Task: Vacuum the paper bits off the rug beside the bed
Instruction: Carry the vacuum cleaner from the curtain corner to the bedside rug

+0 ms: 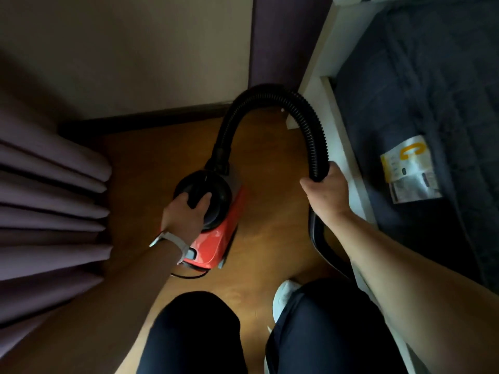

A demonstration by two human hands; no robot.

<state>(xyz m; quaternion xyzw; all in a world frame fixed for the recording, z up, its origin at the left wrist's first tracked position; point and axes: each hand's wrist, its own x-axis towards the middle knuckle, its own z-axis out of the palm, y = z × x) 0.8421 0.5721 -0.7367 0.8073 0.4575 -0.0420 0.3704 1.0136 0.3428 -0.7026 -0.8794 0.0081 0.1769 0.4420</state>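
Note:
A red and black canister vacuum (216, 233) sits on the wooden floor (270, 211) in a narrow gap beside the bed. My left hand (186, 211), with a watch on the wrist, is closed on the black handle on top of the canister. A black ribbed hose (270, 95) arches up from the canister's front and comes down to the right. My right hand (326, 193) is wrapped around the hose near its lower end, close to the bed frame. No rug and no paper bits show in this view.
Purple curtain folds (51, 195) hang on the left. A white bed frame (337, 125) with a dark quilt (437, 90) runs along the right, and a yellow and white packet (410, 168) lies on the quilt. A wall and dark skirting close the far end. My knees fill the bottom.

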